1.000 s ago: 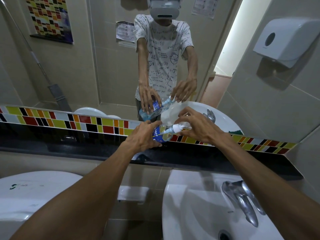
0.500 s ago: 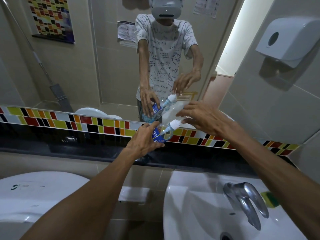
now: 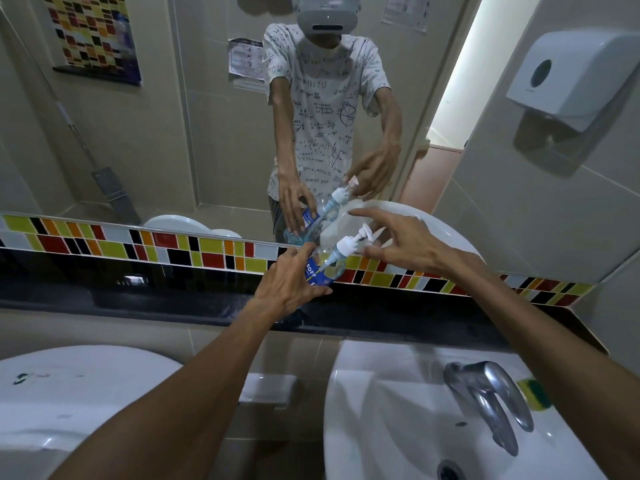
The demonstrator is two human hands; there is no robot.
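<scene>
A clear pump bottle (image 3: 327, 268) with a blue label and a white pump head (image 3: 349, 240) leans tilted over the black ledge (image 3: 138, 289), close to the mirror. My left hand (image 3: 291, 285) grips its lower body. My right hand (image 3: 398, 240) hovers just right of the pump head, fingers spread and relaxed, holding nothing. The mirror repeats both hands and the bottle.
A white sink (image 3: 398, 410) with a chrome tap (image 3: 488, 396) lies below right, a green-yellow sponge (image 3: 535, 393) on its rim. Another white basin (image 3: 69, 393) is at the lower left. A white dispenser (image 3: 571, 74) hangs on the right wall. Coloured tiles (image 3: 173, 247) run under the mirror.
My right hand has let go of the pump head and drawn back to the right, fingers opening. My left hand keeps holding the tilted bottle.
</scene>
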